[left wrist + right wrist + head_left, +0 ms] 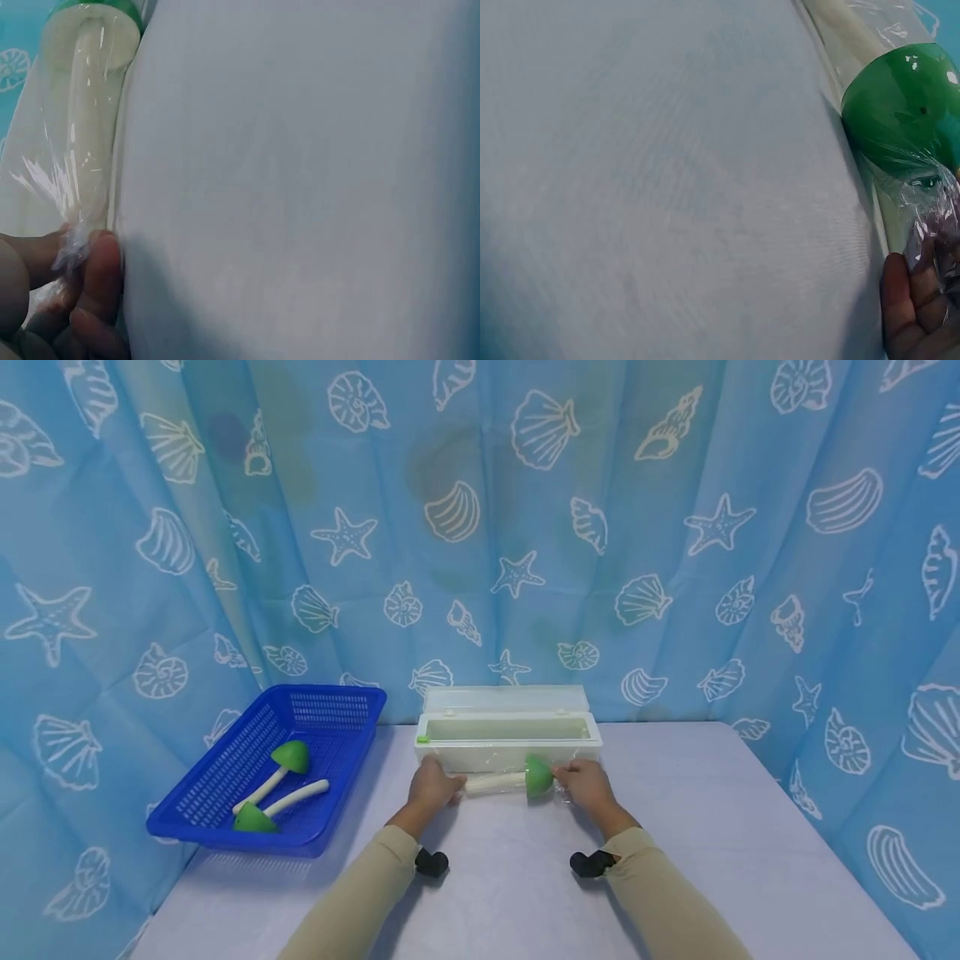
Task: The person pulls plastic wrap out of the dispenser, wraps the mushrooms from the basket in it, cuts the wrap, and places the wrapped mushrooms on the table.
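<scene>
A toy mushroom with a green cap (537, 777) and a long pale stem (88, 127) lies sideways between my hands, wrapped in clear plastic film (922, 191). At the stem end, my left hand (432, 787) pinches the gathered, twisted film between thumb and fingers. Beyond the cap, my right hand (587, 785) holds the other bunched end of the film. Just behind the mushroom stands a long white box (510, 756) with its lid (506, 698) raised and a small green piece (423, 739) at its left edge.
To the left is a blue plastic basket (348, 727) holding two more green-capped mushrooms, one with its cap (291, 756) toward the back. A blue curtain (480, 527) with white shell prints hangs behind the white-covered table (675, 810).
</scene>
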Motion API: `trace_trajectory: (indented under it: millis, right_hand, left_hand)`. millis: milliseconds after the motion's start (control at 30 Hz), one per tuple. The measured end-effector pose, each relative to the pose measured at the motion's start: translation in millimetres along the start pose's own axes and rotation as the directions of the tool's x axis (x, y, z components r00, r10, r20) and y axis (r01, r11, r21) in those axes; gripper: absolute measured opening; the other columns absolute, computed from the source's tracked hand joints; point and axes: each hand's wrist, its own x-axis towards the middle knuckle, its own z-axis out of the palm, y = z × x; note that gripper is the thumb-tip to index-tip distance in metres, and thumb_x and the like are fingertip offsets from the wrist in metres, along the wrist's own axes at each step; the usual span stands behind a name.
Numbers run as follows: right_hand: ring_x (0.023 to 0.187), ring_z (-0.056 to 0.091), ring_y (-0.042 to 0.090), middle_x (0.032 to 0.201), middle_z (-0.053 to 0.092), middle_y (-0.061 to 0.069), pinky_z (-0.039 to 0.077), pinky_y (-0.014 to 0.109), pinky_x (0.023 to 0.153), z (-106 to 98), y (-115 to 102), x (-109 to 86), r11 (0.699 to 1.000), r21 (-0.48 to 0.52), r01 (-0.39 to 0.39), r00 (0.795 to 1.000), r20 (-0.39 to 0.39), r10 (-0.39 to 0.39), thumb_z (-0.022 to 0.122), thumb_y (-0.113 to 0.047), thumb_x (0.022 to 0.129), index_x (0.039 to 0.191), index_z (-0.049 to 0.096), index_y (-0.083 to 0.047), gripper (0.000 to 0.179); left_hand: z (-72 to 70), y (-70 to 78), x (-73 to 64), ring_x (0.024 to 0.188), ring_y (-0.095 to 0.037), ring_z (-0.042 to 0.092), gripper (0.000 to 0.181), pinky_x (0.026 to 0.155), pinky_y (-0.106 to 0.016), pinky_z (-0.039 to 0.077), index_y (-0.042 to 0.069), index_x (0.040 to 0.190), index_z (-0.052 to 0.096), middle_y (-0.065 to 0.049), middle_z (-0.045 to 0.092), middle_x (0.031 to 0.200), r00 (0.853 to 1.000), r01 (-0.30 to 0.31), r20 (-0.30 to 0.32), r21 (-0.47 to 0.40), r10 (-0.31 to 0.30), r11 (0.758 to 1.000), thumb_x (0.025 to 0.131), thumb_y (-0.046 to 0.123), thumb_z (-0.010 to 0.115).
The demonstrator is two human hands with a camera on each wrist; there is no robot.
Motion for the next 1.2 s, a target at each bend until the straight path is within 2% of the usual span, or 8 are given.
trace_trajectory:
  millis: [100,267,500,800,900,1033,1133,1200]
  right_hand:
    - [0.073,0.055,0.02,0.081,0.061,0.007,0.047,0.031,0.062,-1.8,-2.0,0.3,0.997,0.06,-0.043,0.999,0.027,0.041,0.066,-0.025,0.093,0.091,0.069,0.001,0.026]
    - [0.083,0.06,0.021,0.095,0.065,0.01,0.052,0.032,0.07,-5.9,-5.9,0.6,0.981,0.151,-0.124,0.99,0.084,0.112,0.067,-0.027,0.092,0.107,0.067,0.004,0.035]
    - [0.087,0.062,0.023,0.101,0.067,0.012,0.053,0.034,0.072,-7.7,-7.4,0.9,0.983,0.131,-0.13,0.985,0.131,0.113,0.065,-0.027,0.093,0.113,0.065,0.005,0.037]
    - [0.093,0.06,0.027,0.11,0.062,0.014,0.052,0.034,0.074,-19.6,-16.3,-0.8,0.963,0.125,-0.24,0.958,0.188,0.214,0.061,-0.033,0.095,0.118,0.06,0.001,0.042]
    - [0.1,0.059,0.029,0.114,0.061,0.015,0.052,0.036,0.079,-25.5,-17.1,-3.0,0.97,0.09,-0.225,0.964,0.166,0.208,0.06,-0.037,0.096,0.122,0.058,0.003,0.048]
    - [0.093,0.06,0.028,0.103,0.066,0.012,0.049,0.038,0.074,-36.0,-23.4,-4.8,0.99,-0.094,-0.106,0.994,-0.036,0.103,0.058,-0.047,0.095,0.112,0.066,0.001,0.052]
    - [0.081,0.059,0.027,0.088,0.068,0.01,0.044,0.039,0.066,-41.3,-32.0,-3.2,0.971,-0.238,-0.012,0.98,-0.194,-0.036,0.056,-0.047,0.096,0.097,0.071,-0.002,0.048]
    - [0.077,0.057,0.027,0.083,0.067,0.01,0.044,0.039,0.064,-40.4,-38.7,-2.3,0.959,-0.282,0.039,0.968,-0.227,-0.106,0.057,-0.041,0.097,0.093,0.071,-0.002,0.041]
  left_hand:
    - [-5.3,-3.4,2.2,0.054,-0.014,0.062,0.031,0.054,-0.027,0.045,0.002,0.091,0.05,-0.007,0.062,0.069,0.999,0.001,0.052,0.02,-0.002,1.0,0.085,0.018,0.077]
    - [-15.2,-7.6,3.9,0.059,-0.016,0.063,0.024,0.052,-0.029,0.045,0.005,0.081,0.06,-0.005,0.062,0.075,0.988,0.013,0.155,-0.041,-0.007,0.999,0.087,0.023,0.074]
    - [-27.6,-13.8,3.7,0.061,-0.016,0.06,0.027,0.05,-0.026,0.043,0.005,0.076,0.066,-0.004,0.063,0.074,0.963,0.033,0.271,-0.111,-0.002,0.993,0.089,0.028,0.073]
    - [-38.6,-16.6,1.2,0.067,-0.017,0.064,0.017,0.054,-0.026,0.045,0.005,0.092,0.069,-0.003,0.069,0.082,0.934,0.036,0.357,-0.084,-0.003,0.996,0.091,0.022,0.068]
    - [-41.8,-16.6,0.2,0.069,-0.018,0.064,0.017,0.056,-0.027,0.048,0.003,0.097,0.069,-0.004,0.069,0.084,0.937,0.024,0.35,-0.066,0.001,0.998,0.093,0.02,0.066]
    - [-48.2,-18.3,1.7,0.071,-0.018,0.065,0.019,0.059,-0.029,0.05,0.0,0.1,0.068,-0.006,0.069,0.086,0.957,0.023,0.291,-0.09,0.004,0.996,0.094,0.018,0.064]
    - [-52.1,-19.5,5.3,0.07,-0.018,0.065,0.02,0.059,-0.029,0.051,0.0,0.099,0.064,-0.009,0.068,0.087,0.98,0.045,0.2,-0.139,-0.016,0.989,0.094,0.019,0.064]
    - [-53.4,-20.3,8.0,0.071,-0.021,0.066,0.024,0.06,-0.03,0.053,0.0,0.101,0.059,-0.012,0.067,0.088,0.992,0.053,0.118,-0.176,-0.033,0.983,0.092,0.021,0.068]
